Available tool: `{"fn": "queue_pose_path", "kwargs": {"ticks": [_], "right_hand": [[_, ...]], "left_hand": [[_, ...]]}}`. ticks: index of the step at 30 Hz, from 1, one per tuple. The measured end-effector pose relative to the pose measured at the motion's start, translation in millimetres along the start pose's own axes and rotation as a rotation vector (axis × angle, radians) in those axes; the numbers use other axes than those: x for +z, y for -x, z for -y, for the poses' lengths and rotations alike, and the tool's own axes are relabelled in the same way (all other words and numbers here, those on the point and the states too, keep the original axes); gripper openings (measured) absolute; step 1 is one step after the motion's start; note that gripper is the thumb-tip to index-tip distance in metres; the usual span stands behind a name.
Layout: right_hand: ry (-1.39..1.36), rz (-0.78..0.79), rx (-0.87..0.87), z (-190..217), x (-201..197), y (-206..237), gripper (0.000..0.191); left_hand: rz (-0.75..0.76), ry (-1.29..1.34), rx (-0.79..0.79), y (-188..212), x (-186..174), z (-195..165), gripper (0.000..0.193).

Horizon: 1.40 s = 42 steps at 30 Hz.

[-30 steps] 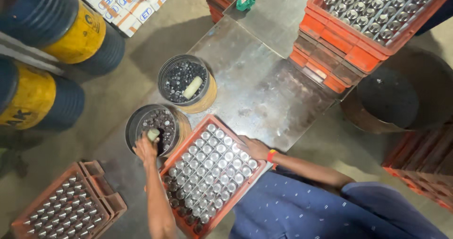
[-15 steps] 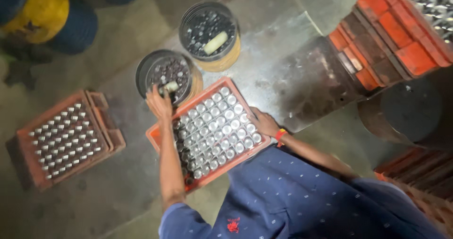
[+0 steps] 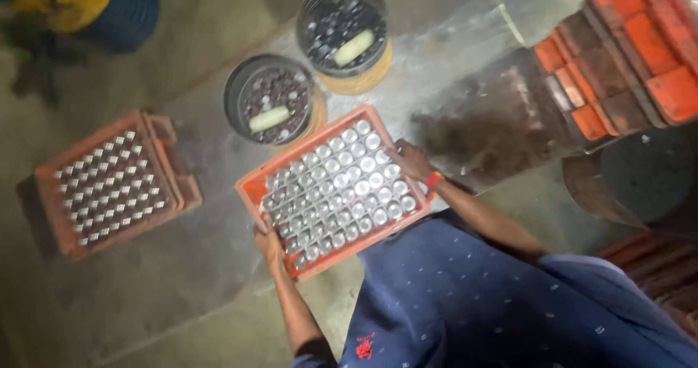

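An orange crate [image 3: 254, 188] filled with several rows of shiny metal cylinders lies on the wet concrete floor in front of me. My left hand [image 3: 270, 243] grips its near left corner. My right hand [image 3: 411, 159], with an orange band at the wrist, holds the crate's right edge. Just beyond the crate stand two round tins: the nearer tin [image 3: 270, 106] and the farther tin [image 3: 343, 30], each holding small dark parts and a pale stick.
A second orange crate [image 3: 166, 166] of metal cylinders sits to the left. Stacked orange crates [image 3: 618, 70] rise at the upper right, with a dark round drum [image 3: 640, 182] below them. Blue and yellow drums [image 3: 87, 1] stand at the upper left.
My left hand left the nearer tin and moved down to the crate's near left corner. The view shifted, so everything now sits further right and lower.
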State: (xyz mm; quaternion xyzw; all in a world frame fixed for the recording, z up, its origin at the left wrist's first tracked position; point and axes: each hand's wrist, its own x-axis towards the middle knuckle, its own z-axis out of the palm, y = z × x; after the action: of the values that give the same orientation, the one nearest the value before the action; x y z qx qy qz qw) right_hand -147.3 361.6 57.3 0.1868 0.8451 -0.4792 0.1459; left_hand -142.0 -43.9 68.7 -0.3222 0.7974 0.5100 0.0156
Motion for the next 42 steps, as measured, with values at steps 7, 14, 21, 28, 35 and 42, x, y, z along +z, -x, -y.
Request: {"fn": "queue_pose_path", "kwargs": {"ticks": [7, 14, 21, 28, 35, 42], "right_hand": [[0.015, -0.015, -0.059, 6, 3, -3, 0.076], [-0.039, -0.011, -0.046, -4, 9, 0, 0.068], [-0.285, -0.081, -0.055, -26, 4, 14, 0.056], [-0.431, 0.015, 0.268, -56, -56, 31, 0.043], [0.145, -0.317, -0.140, -93, -160, 9, 0.052], [0.618, -0.783, -0.147, -86, -240, 22, 0.042]], "left_hand": [[0.256, 0.196, 0.006, -16, -5, -20, 0.049], [0.279, 0.247, 0.055, -21, -8, -13, 0.038], [0.278, 0.263, 0.057, -24, -1, 13, 0.040], [0.196, 0.345, -0.181, 24, 48, 45, 0.034], [0.182, 0.288, -0.160, 80, 159, 19, 0.033], [0.233, 0.364, -0.038, 145, 284, -63, 0.032]]}}
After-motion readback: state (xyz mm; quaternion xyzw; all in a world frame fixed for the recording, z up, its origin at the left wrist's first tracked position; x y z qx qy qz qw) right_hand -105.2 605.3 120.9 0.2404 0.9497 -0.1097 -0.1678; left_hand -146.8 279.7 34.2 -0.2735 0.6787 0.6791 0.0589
